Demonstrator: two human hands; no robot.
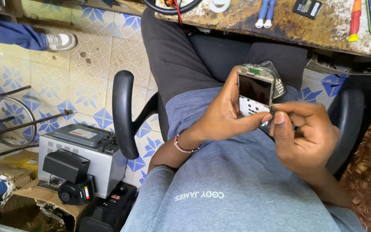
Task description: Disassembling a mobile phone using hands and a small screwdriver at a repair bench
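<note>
While left hand (224, 114) grips it, opened phone (255, 91) upright, long axis vertical, screen facing up, right hand (308, 133) pinching its lower edge.

Grey T-shirt (237, 189), dark trousers (181, 60), red-and-white beaded bracelet (183, 147) on left wrist

- The left hand (220, 114) gripped a stripped phone (255, 91) over the lap.
- The right hand (308, 135) pinched at the phone's lower edge.
- Tools (266, 13) lay on the worn bench (305, 30).
- A grey box (82, 150) sat on the tiled floor (99, 56).
</note>
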